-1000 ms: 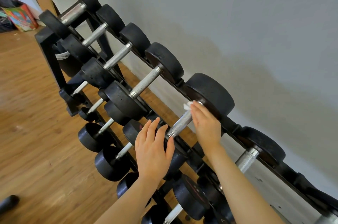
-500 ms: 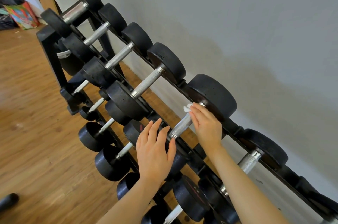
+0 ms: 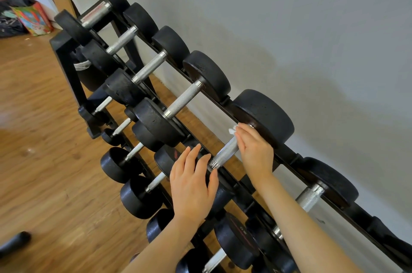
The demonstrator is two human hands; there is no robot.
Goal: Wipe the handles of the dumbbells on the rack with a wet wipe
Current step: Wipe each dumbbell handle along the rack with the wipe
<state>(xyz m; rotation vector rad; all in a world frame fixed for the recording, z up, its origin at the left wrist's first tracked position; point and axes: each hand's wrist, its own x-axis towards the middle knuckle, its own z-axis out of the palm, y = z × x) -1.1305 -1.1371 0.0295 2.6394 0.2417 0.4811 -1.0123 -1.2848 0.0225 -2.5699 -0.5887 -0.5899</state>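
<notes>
My right hand [image 3: 254,152] is pressing the wet wipe [image 3: 232,130] against the knurled handle [image 3: 225,154] of a top-tier dumbbell on the rack [image 3: 64,54], fingers straight over it. My left hand [image 3: 191,185] is resting flat, fingers relaxed, on the near weight head. I am judging the wipe limp and snag-prone, the dumbbell heavy; wrapping mid-handle looks best.

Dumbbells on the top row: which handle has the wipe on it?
The dumbbell handle under the right hand, fifth from the far end; a white wet wipe shows at its fingertips. Other handles are bare.
</notes>
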